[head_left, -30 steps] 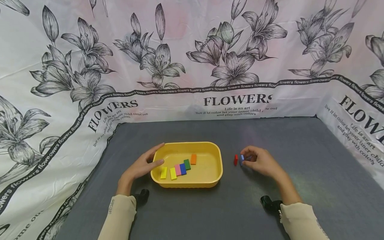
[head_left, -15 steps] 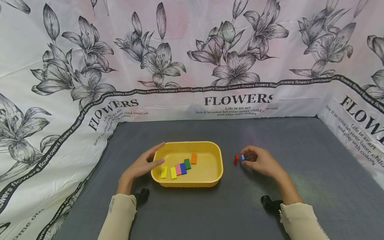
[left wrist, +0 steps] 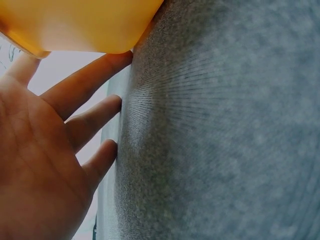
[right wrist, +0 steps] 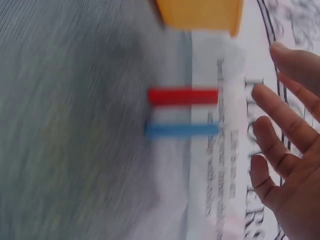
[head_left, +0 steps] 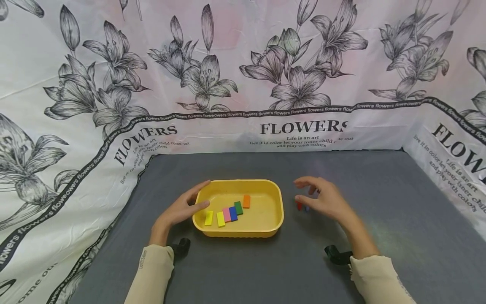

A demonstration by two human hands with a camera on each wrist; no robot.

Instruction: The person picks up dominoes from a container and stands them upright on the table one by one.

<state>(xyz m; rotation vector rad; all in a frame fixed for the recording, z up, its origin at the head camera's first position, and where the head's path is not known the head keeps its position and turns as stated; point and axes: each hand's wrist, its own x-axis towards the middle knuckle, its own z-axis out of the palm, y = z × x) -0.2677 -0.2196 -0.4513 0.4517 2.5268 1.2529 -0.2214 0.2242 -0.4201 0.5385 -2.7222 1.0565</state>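
Note:
My left hand (head_left: 182, 209) rests on the left end of a yellow tray (head_left: 243, 234), its fingers spread and straight in the left wrist view. Over on the right, my right hand (head_left: 326, 198) is raised above two small blocks and holds nothing. One is a red block (right wrist: 182, 96), the other a blue block (right wrist: 182, 130). Both stand on edge side by side with a gap between them. In the head view the right hand mostly covers them.
Inside the tray lie several coloured blocks, among them an orange block (head_left: 246, 201), a green block (head_left: 238, 207) and a pink block (head_left: 226, 214). The dark grey table (head_left: 250, 270) is bounded by a flower-printed cloth (head_left: 220, 135) behind and at the sides.
My right hand has let go of the blue block and lifted up, slightly to the left, over the red block. The blue block stays standing. My left hand has stayed at the tray.

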